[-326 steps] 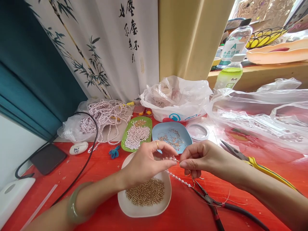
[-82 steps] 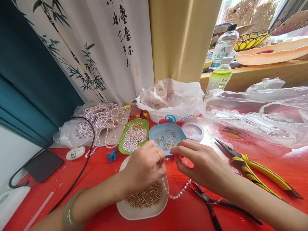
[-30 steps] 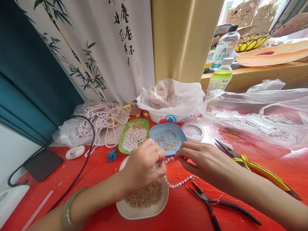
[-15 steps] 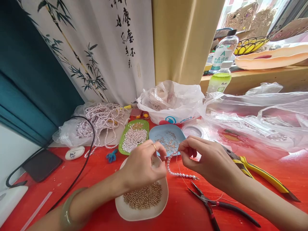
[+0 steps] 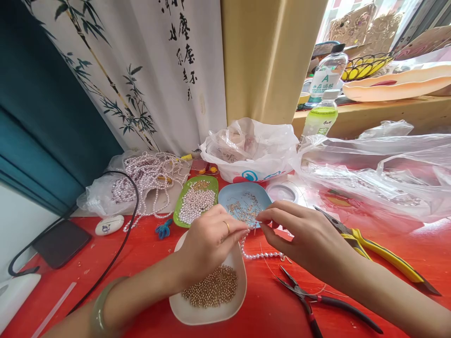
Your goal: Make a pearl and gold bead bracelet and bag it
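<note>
A strand of pearl beads (image 5: pixel 262 256) curves on the red table, and its upper end rises to my fingers. My left hand (image 5: pixel 214 241), with a ring, is closed, thumb and forefinger pinching the strand's end over the blue tray's near edge. My right hand (image 5: pixel 299 227) is just to the right, thumb and forefinger closed on what looks like the strand's thin thread. Below my left hand is a white dish (image 5: pixel 243 293) of gold beads (image 5: pixel 211 288). The blue tray (image 5: pixel 225 188) holds small metal pins, and a green tray (image 5: pixel 178 202) holds pearl and gold beads.
Black-handled pliers (image 5: pixel 303 293) and yellow-handled cutters (image 5: pixel 380 251) lie at the right. Plastic bags (image 5: pixel 252 159) stand behind the trays. At the left are piled bead strands (image 5: pixel 148 178), a black cable (image 5: pixel 132 225), a white oval case (image 5: pixel 109 225) and a blue tassel (image 5: pixel 164 228).
My left fingers have closed on the strand's end, having been apart from it. My right fingers have moved slightly left, and the strand's upper part has shifted left with them.
</note>
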A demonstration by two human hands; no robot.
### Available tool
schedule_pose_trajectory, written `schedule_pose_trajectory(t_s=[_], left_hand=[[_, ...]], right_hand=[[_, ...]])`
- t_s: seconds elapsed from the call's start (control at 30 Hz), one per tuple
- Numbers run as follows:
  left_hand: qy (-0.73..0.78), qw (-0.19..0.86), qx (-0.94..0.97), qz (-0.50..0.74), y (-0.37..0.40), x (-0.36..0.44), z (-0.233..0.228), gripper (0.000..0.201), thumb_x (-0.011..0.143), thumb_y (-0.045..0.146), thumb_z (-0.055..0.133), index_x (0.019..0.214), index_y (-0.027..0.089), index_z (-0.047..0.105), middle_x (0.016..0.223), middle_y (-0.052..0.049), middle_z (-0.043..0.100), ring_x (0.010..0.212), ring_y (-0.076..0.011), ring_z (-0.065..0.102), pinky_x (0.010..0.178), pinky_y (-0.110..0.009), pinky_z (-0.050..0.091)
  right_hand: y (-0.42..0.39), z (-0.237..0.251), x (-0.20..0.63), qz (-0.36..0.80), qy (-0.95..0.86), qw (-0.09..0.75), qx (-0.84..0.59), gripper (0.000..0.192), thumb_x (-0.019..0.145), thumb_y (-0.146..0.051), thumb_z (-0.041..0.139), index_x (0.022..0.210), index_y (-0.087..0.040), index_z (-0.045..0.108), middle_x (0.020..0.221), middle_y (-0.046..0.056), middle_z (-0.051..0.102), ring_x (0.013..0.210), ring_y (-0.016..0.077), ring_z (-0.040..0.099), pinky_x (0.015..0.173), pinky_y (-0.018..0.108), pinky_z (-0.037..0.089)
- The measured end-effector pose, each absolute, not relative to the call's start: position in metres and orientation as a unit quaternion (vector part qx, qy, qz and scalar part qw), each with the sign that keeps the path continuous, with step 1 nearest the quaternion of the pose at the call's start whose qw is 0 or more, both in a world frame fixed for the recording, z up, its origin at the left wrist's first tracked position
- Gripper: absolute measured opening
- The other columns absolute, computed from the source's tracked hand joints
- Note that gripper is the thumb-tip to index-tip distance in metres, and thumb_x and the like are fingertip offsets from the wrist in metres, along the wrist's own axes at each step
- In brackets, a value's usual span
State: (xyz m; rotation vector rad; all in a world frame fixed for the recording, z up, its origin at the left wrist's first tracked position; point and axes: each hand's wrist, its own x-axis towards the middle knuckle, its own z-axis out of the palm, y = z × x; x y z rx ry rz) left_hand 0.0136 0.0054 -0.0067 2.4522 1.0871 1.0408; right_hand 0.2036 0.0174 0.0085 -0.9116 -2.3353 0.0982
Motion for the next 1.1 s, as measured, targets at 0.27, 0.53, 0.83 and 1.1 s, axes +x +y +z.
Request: schedule_pose_trajectory(t_s=[0.27, 0.53, 0.83, 1.1], left_hand=[[0.372, 0.102, 0.856, 0.343, 0.003, 0.014, -0.005, 0.015, 0.082, 0.016, 0.051, 0.085, 0.014, 0.065, 0.068, -0.004, 0.064, 0.067, -0.0151, 0.048, 0.059, -0.027, 0.043], [0.354, 0.037, 0.88, 0.313, 0.001, 0.013, -0.011, 0.018, 0.081, 0.009, 0.046, 0.087, 0.011, 0.063, 0.066, -0.005, 0.061, 0.066, -0.0162, 0.045, 0.058, -0.029, 0.043], [0.336, -0.072, 0.909, 0.237, -0.003, 0.013, -0.016, 0.024, 0.08, 0.005, 0.035, 0.084, 0.009, 0.058, 0.059, -0.005, 0.054, 0.061, -0.0171, 0.045, 0.05, -0.028, 0.042], [0.376, 0.062, 0.878, 0.288, -0.004, 0.016, -0.009, 0.022, 0.078, 0.007, 0.038, 0.081, 0.01, 0.06, 0.063, -0.007, 0.056, 0.061, -0.0169, 0.047, 0.053, -0.029, 0.04]], right_hand=[[0.017, 0.011, 0.206, -0.025, -0.922, 0.23, -0.31, 0.018, 0.08, -0.011, 0.044, 0.071, -0.014, 0.06, 0.063, 0.003, 0.057, 0.055, 0.015, 0.051, 0.048, 0.027, 0.037], [0.016, 0.009, 0.203, -0.075, -0.929, 0.215, -0.292, 0.021, 0.071, -0.003, 0.041, 0.064, -0.014, 0.057, 0.057, 0.002, 0.054, 0.05, 0.014, 0.046, 0.045, 0.025, 0.033], [0.017, -0.002, 0.2, -0.118, -0.907, 0.25, -0.318, 0.022, 0.071, -0.004, 0.038, 0.06, -0.017, 0.052, 0.055, 0.0, 0.047, 0.047, 0.0129, 0.038, 0.044, 0.026, 0.027], [0.019, -0.003, 0.196, 0.021, -0.851, 0.362, -0.38, 0.015, 0.067, -0.006, 0.041, 0.066, -0.017, 0.051, 0.059, 0.0, 0.054, 0.05, 0.0106, 0.044, 0.048, 0.022, 0.035]])
